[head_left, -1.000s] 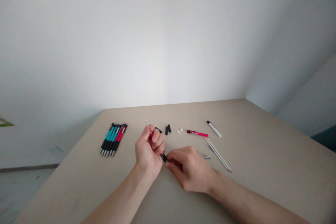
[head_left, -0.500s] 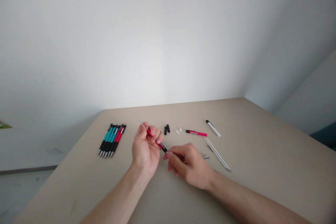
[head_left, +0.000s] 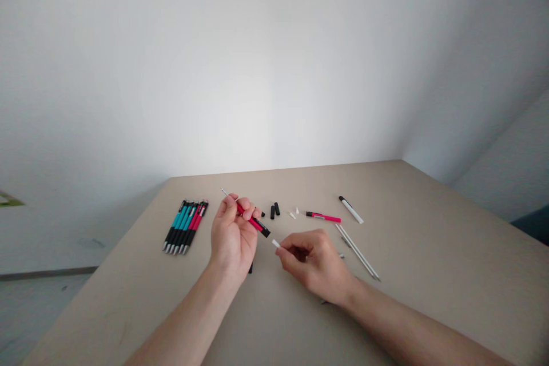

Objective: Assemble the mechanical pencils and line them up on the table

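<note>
Pink pen barrel (head_left: 253,221): held above the surface (head_left: 433,229), slanting from upper left down to lower right. Lies across the fingers of the left-hand grip (head_left: 234,234), closed around it, thumb and fingertips toward the upper end. Ends at lower right in a black clip section (head_left: 265,233); shows a thin white refill (head_left: 224,191) poking out at upper left.

Right-hand grip (head_left: 313,263): pinched on a small white pen part (head_left: 275,243), thumb against forefinger. Points it at the black clip section, just beside, narrow gap between.

Far left, well apart from both hands: row of teal and pink pens (head_left: 185,227), side by side, silver tips toward the near edge.

Beyond the hands, left to right: two black sleeves (head_left: 274,210), close together; two tiny white cones (head_left: 294,213); second pink barrel (head_left: 328,217), black end to the left; white pen barrel (head_left: 352,212), black at its far end.

Nearer, on the right: two long white refills (head_left: 357,252), nearly parallel, with a small silver piece (head_left: 345,239) alongside.

Partly hidden by the left arm: black piece (head_left: 250,268). Too small to identify.
</note>
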Demonstrator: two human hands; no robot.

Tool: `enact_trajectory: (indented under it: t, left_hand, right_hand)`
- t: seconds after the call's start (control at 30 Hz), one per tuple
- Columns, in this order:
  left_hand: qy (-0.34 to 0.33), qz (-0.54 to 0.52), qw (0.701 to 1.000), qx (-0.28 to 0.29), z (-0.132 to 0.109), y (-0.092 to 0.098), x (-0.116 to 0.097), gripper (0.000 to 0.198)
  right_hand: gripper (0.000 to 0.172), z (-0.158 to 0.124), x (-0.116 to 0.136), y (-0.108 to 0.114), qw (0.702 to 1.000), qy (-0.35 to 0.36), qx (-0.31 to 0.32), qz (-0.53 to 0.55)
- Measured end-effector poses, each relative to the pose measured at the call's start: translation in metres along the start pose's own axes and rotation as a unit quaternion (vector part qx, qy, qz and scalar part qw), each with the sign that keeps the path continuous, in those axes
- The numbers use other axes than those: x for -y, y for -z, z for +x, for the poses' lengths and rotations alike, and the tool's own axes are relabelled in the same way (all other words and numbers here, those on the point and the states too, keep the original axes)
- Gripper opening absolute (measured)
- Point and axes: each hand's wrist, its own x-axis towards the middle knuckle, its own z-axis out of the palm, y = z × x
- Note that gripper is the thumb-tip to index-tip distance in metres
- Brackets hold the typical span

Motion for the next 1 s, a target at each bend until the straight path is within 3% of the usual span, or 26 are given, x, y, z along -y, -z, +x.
enact_trajectory:
  t: [0.2, 0.33, 0.53, 0.8, 0.9, 1.0]
  left_hand:
    - [0.027, -0.011, 1.000, -0.009, 0.001, 0.002, 0.000, 0.020]
    - [0.079, -0.006, 0.997, 0.002, -0.002, 0.005, 0.005, 0.020]
    - [0.193, 0.054, 0.979, 0.023, -0.010, 0.007, 0.015, 0.012]
    - [0.258, 0.176, 0.946, 0.083, -0.016, 0.009, 0.015, 0.014]
    - [0.259, 0.204, 0.935, 0.127, -0.021, 0.009, 0.019, 0.018]
    - [0.216, 0.235, 0.937, 0.139, -0.022, 0.009, 0.023, 0.019]
  right_hand:
    - [0.026, 0.000, -0.001, 0.002, 1.000, -0.004, 0.007, -0.014]
    - [0.025, 0.000, 0.000, 0.003, 1.000, -0.008, 0.013, -0.017]
    - [0.027, 0.000, 0.000, 0.005, 1.000, 0.001, 0.018, -0.018]
    - [0.029, -0.001, 0.000, 0.007, 0.999, -0.020, -0.025, 0.013]
    - [0.030, 0.001, -0.002, 0.006, 0.998, -0.042, -0.030, 0.047]
    - [0.032, 0.004, -0.006, 0.004, 0.996, -0.060, -0.041, 0.057]
